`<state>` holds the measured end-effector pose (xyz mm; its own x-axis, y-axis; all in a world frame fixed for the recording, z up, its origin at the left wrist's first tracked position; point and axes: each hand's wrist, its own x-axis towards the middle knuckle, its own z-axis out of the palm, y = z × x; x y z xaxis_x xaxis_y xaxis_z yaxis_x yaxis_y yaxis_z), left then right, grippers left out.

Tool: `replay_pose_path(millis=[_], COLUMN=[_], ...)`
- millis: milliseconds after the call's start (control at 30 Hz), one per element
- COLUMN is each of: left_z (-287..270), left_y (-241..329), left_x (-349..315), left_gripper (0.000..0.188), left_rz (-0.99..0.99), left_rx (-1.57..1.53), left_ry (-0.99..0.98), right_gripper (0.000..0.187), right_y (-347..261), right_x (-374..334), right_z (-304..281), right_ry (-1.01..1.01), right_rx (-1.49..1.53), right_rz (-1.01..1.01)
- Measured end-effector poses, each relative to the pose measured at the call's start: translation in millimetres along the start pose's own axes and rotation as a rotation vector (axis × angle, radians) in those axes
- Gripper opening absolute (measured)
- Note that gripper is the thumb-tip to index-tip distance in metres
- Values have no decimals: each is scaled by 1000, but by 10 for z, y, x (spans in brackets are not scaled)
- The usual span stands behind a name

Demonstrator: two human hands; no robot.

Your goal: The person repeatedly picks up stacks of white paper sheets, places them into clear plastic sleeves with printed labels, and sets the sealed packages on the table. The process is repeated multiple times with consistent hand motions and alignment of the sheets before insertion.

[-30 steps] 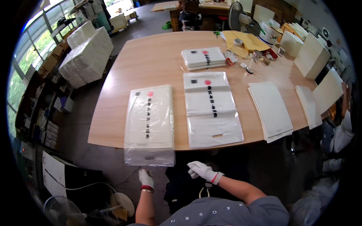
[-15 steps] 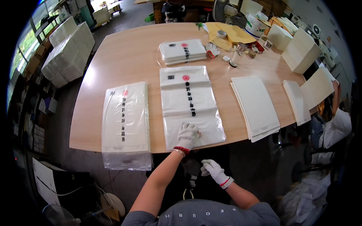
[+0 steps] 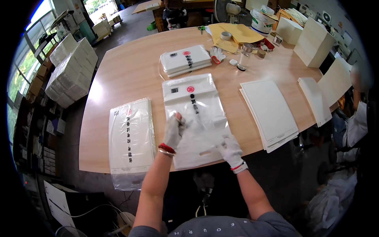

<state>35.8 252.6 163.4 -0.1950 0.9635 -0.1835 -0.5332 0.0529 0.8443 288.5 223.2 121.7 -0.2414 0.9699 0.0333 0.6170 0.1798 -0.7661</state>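
Note:
A clear printed plastic bag (image 3: 181, 154) tops a flat layer of bags at the table's front middle, a handle slot near its lower edge. My left hand (image 3: 173, 132), in a white knit glove, is closed on its loose film at the left, thumb up. At the right edge my right hand (image 3: 230, 150), gloved too, has bent fingers on the film; the tips are hard to make out. Between the hands the plastic is blurred and hides the lower print. Left of it lies a filled bag of papers (image 3: 130, 138), overhanging the table edge. To the right is a paper stack (image 3: 270, 112).
Behind stands a bundle of printed bags (image 3: 185, 61) beside a spare glove (image 3: 217, 54). Yellow envelopes (image 3: 244, 33), a tape roll (image 3: 226, 36), a clear jar (image 3: 244, 55) and a white bucket (image 3: 261, 21) occupy the far right. Another person (image 3: 357, 118) is at the right edge.
My left hand has moved up and left from the bag's lower part. My right hand has risen from below the table edge to the bag's right side. The film is now disturbed.

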Motion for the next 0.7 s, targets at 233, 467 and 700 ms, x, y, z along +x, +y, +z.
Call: replay_pose_path(millis=[233, 467, 700], left_z=[623, 1051, 880], left_y=[354, 840, 695], left_x=[-124, -548, -1056], left_gripper=[21, 34, 50], left_rz=[-130, 238, 719], left_rx=[463, 814, 1417], left_ry=[-152, -276, -167], right_gripper=[33, 19, 21], right_y=[-1000, -352, -711], right_x=[220, 541, -631], right_z=[53, 972, -712], right_ry=[288, 177, -358], right_rx=[200, -173, 426], right_rz=[-650, -486, -293])
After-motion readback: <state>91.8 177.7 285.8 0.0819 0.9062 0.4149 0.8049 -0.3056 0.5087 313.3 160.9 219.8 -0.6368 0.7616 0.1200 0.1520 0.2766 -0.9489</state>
